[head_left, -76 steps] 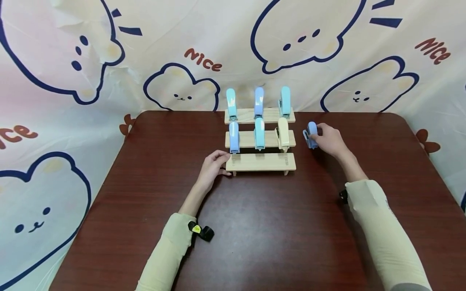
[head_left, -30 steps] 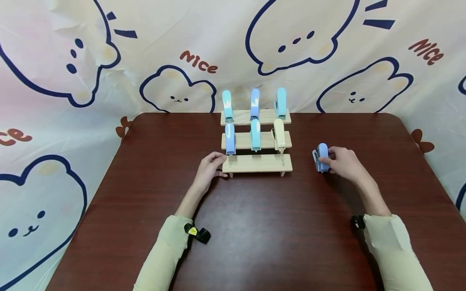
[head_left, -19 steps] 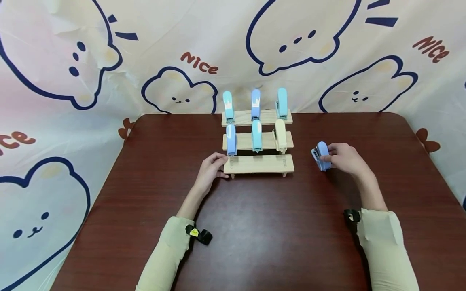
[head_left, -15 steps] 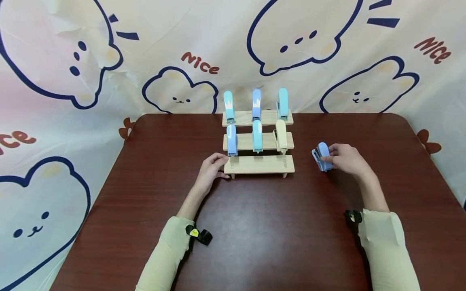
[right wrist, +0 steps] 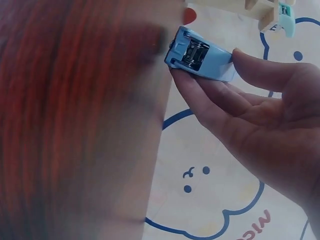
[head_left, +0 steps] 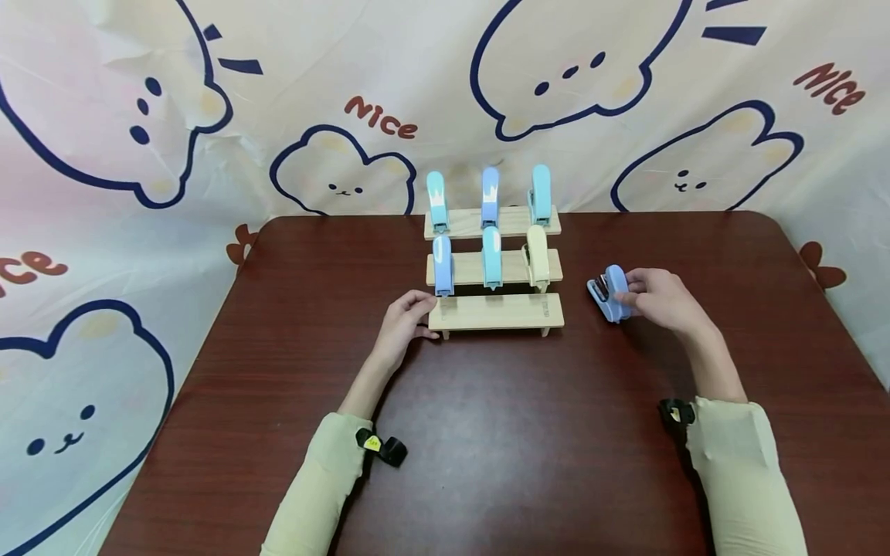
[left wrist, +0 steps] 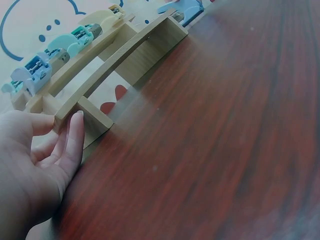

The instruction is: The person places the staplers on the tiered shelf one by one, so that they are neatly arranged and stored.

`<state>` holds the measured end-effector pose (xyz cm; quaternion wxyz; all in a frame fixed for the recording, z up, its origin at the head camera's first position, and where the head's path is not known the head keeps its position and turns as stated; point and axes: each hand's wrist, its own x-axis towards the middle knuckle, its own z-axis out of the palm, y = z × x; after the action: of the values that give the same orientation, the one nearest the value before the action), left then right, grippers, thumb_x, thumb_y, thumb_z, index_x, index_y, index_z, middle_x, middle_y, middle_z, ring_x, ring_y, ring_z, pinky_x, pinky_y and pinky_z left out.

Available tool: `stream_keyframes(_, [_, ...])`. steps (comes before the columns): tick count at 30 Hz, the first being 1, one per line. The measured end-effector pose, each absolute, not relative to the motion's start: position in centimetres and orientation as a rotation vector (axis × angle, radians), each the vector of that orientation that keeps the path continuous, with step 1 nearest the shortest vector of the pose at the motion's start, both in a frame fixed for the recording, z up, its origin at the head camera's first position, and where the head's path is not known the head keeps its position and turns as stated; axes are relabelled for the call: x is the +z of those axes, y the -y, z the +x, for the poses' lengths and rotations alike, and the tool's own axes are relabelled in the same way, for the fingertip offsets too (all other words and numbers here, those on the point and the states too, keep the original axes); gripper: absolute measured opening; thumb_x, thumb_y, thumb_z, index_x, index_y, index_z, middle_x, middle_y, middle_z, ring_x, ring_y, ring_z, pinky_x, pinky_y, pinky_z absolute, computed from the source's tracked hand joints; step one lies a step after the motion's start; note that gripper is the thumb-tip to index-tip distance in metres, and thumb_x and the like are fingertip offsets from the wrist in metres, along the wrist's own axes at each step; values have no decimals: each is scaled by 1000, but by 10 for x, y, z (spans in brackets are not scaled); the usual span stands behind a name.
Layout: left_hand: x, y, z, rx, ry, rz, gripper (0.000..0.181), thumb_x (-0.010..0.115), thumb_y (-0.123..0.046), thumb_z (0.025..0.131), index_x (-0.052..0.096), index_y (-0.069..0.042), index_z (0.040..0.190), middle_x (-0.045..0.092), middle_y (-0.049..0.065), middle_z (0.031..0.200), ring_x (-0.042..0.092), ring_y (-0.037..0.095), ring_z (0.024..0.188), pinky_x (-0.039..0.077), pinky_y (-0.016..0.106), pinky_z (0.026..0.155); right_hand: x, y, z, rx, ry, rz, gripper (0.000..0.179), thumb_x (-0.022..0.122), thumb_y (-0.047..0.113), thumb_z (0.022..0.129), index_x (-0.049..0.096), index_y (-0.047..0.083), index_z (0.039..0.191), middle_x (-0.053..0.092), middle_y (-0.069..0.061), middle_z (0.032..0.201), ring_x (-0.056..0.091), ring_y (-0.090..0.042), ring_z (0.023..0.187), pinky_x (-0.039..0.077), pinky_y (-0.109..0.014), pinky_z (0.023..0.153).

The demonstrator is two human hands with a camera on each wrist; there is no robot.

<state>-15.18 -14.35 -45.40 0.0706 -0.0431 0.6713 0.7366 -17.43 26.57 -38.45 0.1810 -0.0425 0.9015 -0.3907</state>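
Note:
In my right hand (head_left: 664, 297) I hold a blue stapler (head_left: 609, 295) to the right of the rack, thumb on one side and fingers on the other. The right wrist view shows the same stapler (right wrist: 202, 55) from its end, its metal works visible. My left hand (head_left: 403, 324) pinches the left end of the lowest tier of a stepped wooden rack (head_left: 497, 313); in the left wrist view, fingers lie on both sides of the board end (left wrist: 62, 117). That lowest tier bears nothing. Staplers in blue, turquoise and cream (head_left: 538, 259) stand on the upper two tiers.
A dark reddish-brown table (head_left: 487, 432) lies under everything. Right behind the rack, at the table's far edge, hangs a cloth (head_left: 445, 62) printed with cartoon animals. Each wrist wears a black strapped camera (head_left: 392, 450).
My right hand has brought the blue stapler nearer to me and a little rightward, then turned it slightly so its open side shows more. My left hand stays at the rack's end.

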Motion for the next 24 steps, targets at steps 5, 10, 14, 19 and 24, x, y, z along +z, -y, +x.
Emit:
stream_keyframes(5, [-454,143,-153,2217,-2016,-129,17,60,-12,105,64,4,109,60,6,99,58,13,72,62,28,59,-375,-262,-170,-1191,-2553,-111,50,60,12,105,43,-17,143,57,-37,132,62,-34,104,63,-28,83])
stream_keyframes(10, [-454,143,-153,2220,-2013,-133,15,60,-11,104,64,3,109,61,6,99,58,13,72,62,28,59,-365,-258,-164,-1275,-2547,-116,50,60,14,106,44,-15,144,58,-36,132,66,-24,96,62,-21,80])
stream_keyframes(14, [-454,143,-152,2218,-2012,-133,15,60,-12,105,64,2,108,61,5,98,57,13,72,62,28,59,-356,-252,-158,-1346,-2519,-107,54,62,15,105,41,-11,148,59,-35,131,69,-17,88,62,-22,78])
stream_keyframes(19, [-453,142,-151,2226,-2006,-139,15,61,-11,104,64,3,108,63,5,95,59,12,71,62,27,58,-343,-240,-149,-1358,-2525,-130,57,66,11,102,41,-6,151,65,-33,125,72,-20,85,65,-28,77])
stream_keyframes(24, [-453,143,-151,2233,-2000,-143,14,60,-10,104,64,3,108,63,4,92,58,12,70,62,27,58,-335,-227,-142,-1345,-2541,-180,53,66,8,101,45,-6,148,69,-30,116,73,-23,83,65,-28,74])
